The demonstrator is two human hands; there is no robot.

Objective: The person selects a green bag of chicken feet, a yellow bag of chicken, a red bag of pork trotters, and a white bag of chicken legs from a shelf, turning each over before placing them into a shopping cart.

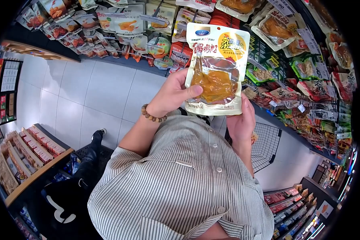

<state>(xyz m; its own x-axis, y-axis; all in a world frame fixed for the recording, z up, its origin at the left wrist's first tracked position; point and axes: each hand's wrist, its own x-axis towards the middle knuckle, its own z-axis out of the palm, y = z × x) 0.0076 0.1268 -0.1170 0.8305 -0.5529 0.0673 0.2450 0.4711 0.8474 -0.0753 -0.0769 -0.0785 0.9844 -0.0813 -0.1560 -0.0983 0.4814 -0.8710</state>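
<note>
A cream-coloured food packet (217, 68) with a clear window stands upright in front of my chest, its printed face toward me. Brown-orange meat shows through the window. My left hand (174, 92) grips the packet's left edge, the thumb lying across its front and the other fingers hidden behind. At the lower right corner, my right hand (242, 120) holds the packet from the side and behind, with its fingers partly covered. A beaded bracelet circles my left wrist.
Hanging packets (128, 24) fill the racks ahead and to the right. A black wire basket (267, 142) is below my right arm. Another person's dark-clothed leg (90, 162) is at lower left, near a shelf of boxes (40, 148). More shelves stand at lower right.
</note>
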